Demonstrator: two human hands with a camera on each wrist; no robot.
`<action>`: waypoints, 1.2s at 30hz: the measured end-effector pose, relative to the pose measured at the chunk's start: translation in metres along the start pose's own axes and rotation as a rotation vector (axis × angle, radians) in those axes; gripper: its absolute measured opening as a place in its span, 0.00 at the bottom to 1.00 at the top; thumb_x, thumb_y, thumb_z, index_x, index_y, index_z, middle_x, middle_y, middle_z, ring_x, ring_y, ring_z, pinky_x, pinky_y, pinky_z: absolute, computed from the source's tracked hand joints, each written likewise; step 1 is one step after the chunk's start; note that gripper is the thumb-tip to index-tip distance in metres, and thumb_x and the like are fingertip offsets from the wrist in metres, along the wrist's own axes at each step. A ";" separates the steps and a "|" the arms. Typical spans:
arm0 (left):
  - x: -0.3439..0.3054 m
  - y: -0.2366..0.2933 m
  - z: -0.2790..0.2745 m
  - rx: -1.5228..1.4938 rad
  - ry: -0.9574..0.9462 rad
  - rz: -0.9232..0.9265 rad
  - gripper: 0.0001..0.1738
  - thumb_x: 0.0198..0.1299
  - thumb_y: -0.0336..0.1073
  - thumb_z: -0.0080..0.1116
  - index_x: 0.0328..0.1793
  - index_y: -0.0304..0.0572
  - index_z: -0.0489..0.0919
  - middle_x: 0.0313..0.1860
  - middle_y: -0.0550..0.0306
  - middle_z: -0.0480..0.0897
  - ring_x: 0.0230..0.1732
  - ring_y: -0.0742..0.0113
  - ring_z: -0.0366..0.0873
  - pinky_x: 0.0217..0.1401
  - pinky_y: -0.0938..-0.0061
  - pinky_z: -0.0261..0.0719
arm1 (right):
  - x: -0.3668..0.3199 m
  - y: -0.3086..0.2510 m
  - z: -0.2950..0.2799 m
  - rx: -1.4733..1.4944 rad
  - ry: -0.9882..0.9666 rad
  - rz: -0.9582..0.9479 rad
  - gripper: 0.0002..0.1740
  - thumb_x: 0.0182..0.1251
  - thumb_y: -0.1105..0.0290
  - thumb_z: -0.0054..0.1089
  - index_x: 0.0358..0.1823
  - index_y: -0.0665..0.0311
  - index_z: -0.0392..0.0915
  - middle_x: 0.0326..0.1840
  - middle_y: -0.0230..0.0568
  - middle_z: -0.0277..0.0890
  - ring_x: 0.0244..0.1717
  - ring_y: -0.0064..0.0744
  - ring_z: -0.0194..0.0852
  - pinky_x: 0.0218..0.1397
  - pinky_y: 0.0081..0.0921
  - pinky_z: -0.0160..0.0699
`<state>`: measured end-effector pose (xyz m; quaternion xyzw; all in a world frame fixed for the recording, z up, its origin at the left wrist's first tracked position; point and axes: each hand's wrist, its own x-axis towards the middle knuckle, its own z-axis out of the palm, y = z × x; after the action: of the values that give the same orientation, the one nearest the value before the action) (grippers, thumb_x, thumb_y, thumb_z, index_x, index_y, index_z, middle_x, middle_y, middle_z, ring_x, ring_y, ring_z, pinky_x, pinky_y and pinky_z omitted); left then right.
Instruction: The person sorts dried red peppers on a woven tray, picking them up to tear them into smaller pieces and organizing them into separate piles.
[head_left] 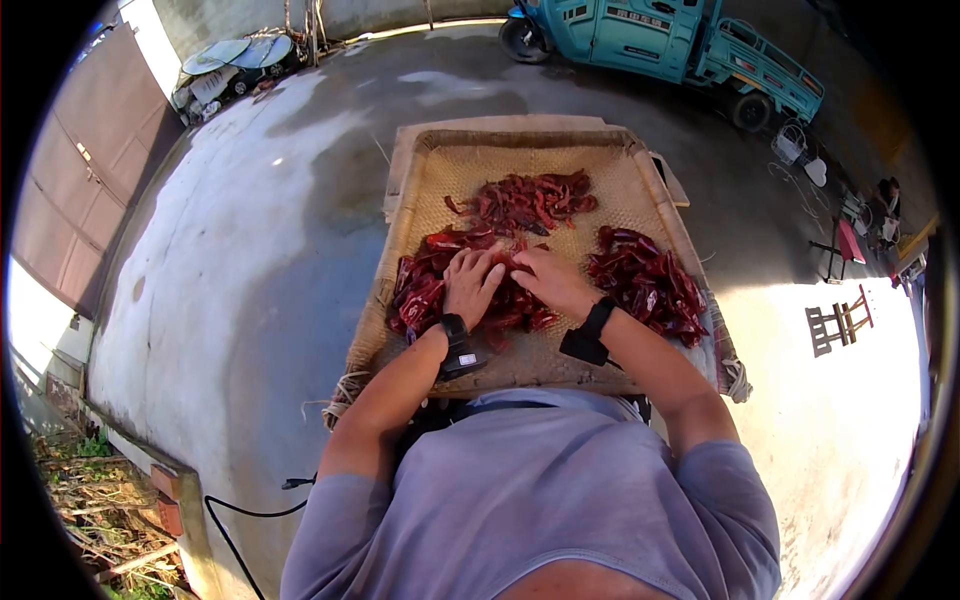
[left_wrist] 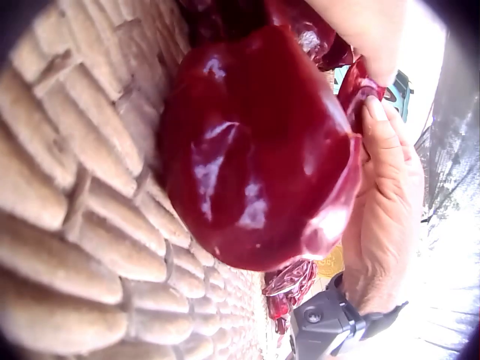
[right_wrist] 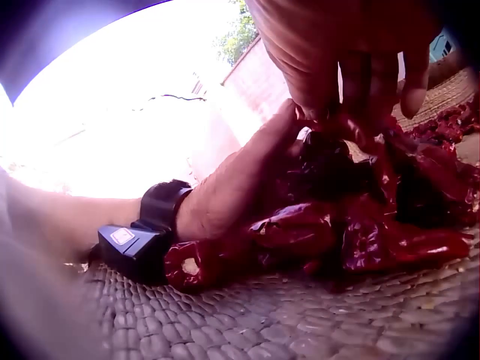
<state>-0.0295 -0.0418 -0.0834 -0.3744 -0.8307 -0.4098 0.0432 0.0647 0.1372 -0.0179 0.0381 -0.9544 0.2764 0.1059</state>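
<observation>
My left hand (head_left: 472,285) and right hand (head_left: 556,282) meet over the middle of a heap of glossy dried red peppers (head_left: 415,297) on a woven tray (head_left: 660,215). In the left wrist view, a red pepper (left_wrist: 360,90) is pinched between the right hand's (left_wrist: 386,199) thumb and fingers, while the left hand (left_wrist: 364,30) grips it from above. One large pepper (left_wrist: 255,150) fills the foreground. The right wrist view has the right hand (right_wrist: 352,52) with fingers bent down beside the left hand (right_wrist: 240,180); their fingertips are partly hidden.
A pile of thin, dark red pepper pieces (head_left: 530,203) lies toward the tray's far side, and another pepper pile (head_left: 645,280) is at its right. Beyond are a teal three-wheeled vehicle (head_left: 640,40), small stools (head_left: 840,322) and a black cable (head_left: 235,548) at lower left.
</observation>
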 end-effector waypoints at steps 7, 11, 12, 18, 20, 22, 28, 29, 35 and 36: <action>-0.002 -0.007 0.009 0.146 -0.027 0.039 0.18 0.68 0.52 0.59 0.60 0.60 0.83 0.66 0.57 0.75 0.78 0.46 0.58 0.77 0.46 0.55 | 0.018 0.081 -0.033 -0.368 0.032 0.378 0.17 0.80 0.56 0.53 0.57 0.57 0.79 0.57 0.48 0.74 0.56 0.52 0.72 0.63 0.51 0.70; -0.002 0.000 0.003 0.136 -0.073 0.008 0.18 0.70 0.52 0.57 0.61 0.59 0.83 0.68 0.58 0.73 0.77 0.48 0.58 0.77 0.46 0.54 | 0.022 0.116 -0.052 -0.712 -0.158 0.736 0.27 0.80 0.51 0.51 0.74 0.50 0.65 0.76 0.51 0.60 0.76 0.58 0.55 0.82 0.64 0.49; -0.001 -0.003 0.007 0.144 -0.060 0.012 0.18 0.69 0.51 0.58 0.61 0.59 0.83 0.67 0.58 0.74 0.77 0.48 0.58 0.77 0.46 0.55 | 0.022 0.122 -0.053 -0.765 -0.206 0.802 0.30 0.80 0.50 0.51 0.77 0.50 0.62 0.79 0.51 0.58 0.79 0.58 0.52 0.84 0.65 0.46; -0.004 -0.003 0.008 0.101 0.026 0.064 0.17 0.69 0.50 0.59 0.59 0.59 0.83 0.63 0.57 0.77 0.76 0.44 0.61 0.76 0.46 0.57 | 0.026 0.150 -0.041 -0.713 -0.313 0.809 0.34 0.74 0.55 0.62 0.78 0.48 0.62 0.75 0.46 0.66 0.75 0.55 0.61 0.82 0.66 0.54; -0.003 -0.004 0.010 0.093 0.007 0.045 0.17 0.69 0.50 0.59 0.59 0.59 0.83 0.65 0.56 0.76 0.77 0.44 0.59 0.77 0.46 0.56 | 0.029 0.146 -0.041 -0.531 -0.266 0.774 0.34 0.72 0.64 0.65 0.77 0.47 0.63 0.69 0.44 0.71 0.70 0.54 0.67 0.79 0.63 0.63; -0.002 -0.002 0.009 0.073 -0.041 0.002 0.18 0.69 0.51 0.57 0.60 0.58 0.83 0.68 0.56 0.74 0.79 0.45 0.55 0.79 0.45 0.53 | 0.029 0.164 -0.025 -0.570 -0.182 0.652 0.34 0.72 0.75 0.62 0.76 0.48 0.64 0.70 0.45 0.70 0.64 0.49 0.72 0.65 0.53 0.79; -0.002 -0.001 0.008 0.062 -0.044 -0.009 0.19 0.69 0.51 0.57 0.61 0.57 0.82 0.67 0.56 0.74 0.79 0.45 0.55 0.78 0.43 0.55 | 0.033 0.149 -0.024 -0.433 -0.154 0.610 0.31 0.78 0.65 0.56 0.79 0.57 0.60 0.75 0.48 0.66 0.71 0.51 0.67 0.71 0.49 0.76; -0.002 -0.002 0.008 0.071 -0.053 -0.006 0.19 0.71 0.52 0.55 0.61 0.57 0.82 0.68 0.56 0.74 0.79 0.45 0.55 0.77 0.42 0.55 | 0.029 0.158 -0.019 -0.405 -0.026 0.505 0.30 0.80 0.64 0.54 0.79 0.59 0.60 0.73 0.50 0.67 0.70 0.53 0.68 0.71 0.49 0.76; -0.001 -0.004 0.012 0.027 -0.054 -0.028 0.27 0.75 0.60 0.44 0.70 0.58 0.76 0.68 0.53 0.73 0.78 0.42 0.55 0.77 0.42 0.54 | 0.031 0.055 -0.031 -0.266 0.075 0.197 0.32 0.81 0.47 0.49 0.73 0.62 0.66 0.68 0.57 0.73 0.65 0.56 0.74 0.63 0.50 0.78; 0.000 -0.005 0.012 0.022 -0.038 -0.025 0.29 0.75 0.62 0.43 0.74 0.59 0.73 0.68 0.52 0.74 0.78 0.42 0.55 0.77 0.42 0.54 | 0.027 0.032 -0.025 -0.233 0.041 0.151 0.29 0.80 0.47 0.50 0.70 0.61 0.68 0.64 0.56 0.76 0.61 0.55 0.77 0.59 0.50 0.79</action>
<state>-0.0299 -0.0351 -0.0940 -0.3715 -0.8404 -0.3937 0.0264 0.0388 0.1778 -0.0080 -0.0518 -0.9778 0.1718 0.1082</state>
